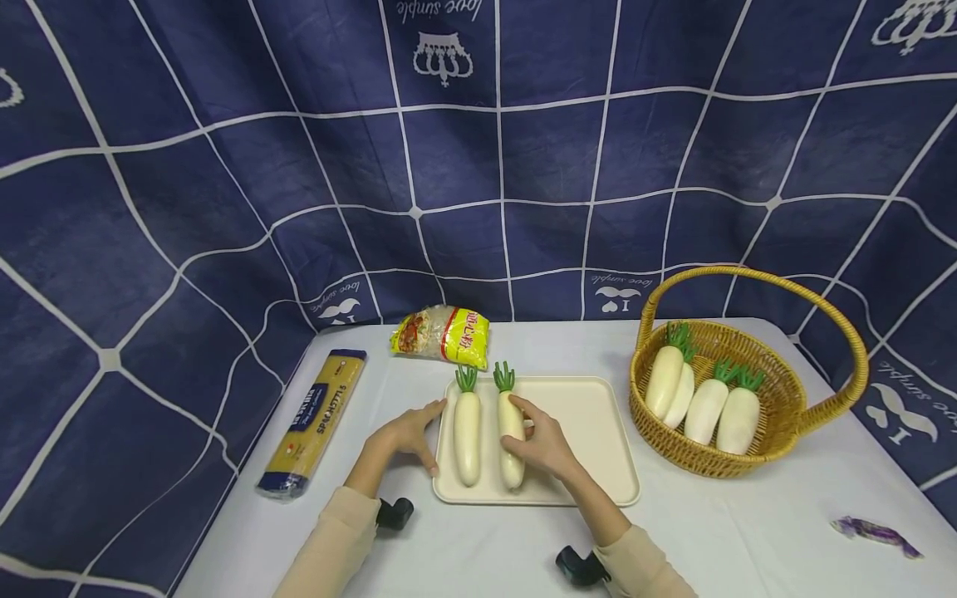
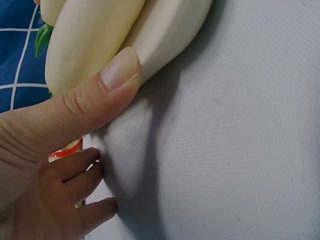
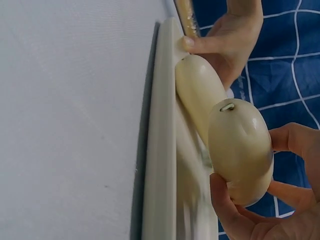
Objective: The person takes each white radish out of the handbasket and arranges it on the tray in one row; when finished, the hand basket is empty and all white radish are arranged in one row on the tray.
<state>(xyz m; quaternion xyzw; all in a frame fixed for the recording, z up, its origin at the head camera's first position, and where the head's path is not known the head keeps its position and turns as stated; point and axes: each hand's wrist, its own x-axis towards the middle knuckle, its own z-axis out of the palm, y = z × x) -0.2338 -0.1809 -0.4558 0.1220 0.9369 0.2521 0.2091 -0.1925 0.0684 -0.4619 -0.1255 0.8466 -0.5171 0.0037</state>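
My right hand (image 1: 546, 442) grips a white radish (image 1: 512, 448) with a green top, over the cream tray (image 1: 591, 432). In the right wrist view the thumb and fingers are around this radish (image 3: 240, 145). A second white radish (image 1: 467, 440) lies lengthwise in the tray's left part. Beside the tray's left edge is my left hand (image 1: 409, 433), its thumb touching the rim. The left wrist view shows that thumb against the tray edge (image 2: 170, 40), with the other fingers of the left hand (image 2: 65, 135) loosely bent and nothing held.
A wicker basket (image 1: 796, 390) with a tall handle stands at the right, holding several white radishes (image 1: 705, 411). Spaghetti in a long pack (image 1: 314, 423) lies at the left. Behind the tray is a yellow food bag (image 1: 441, 334). A purple-wrapped candy (image 1: 876, 531) lies front right.
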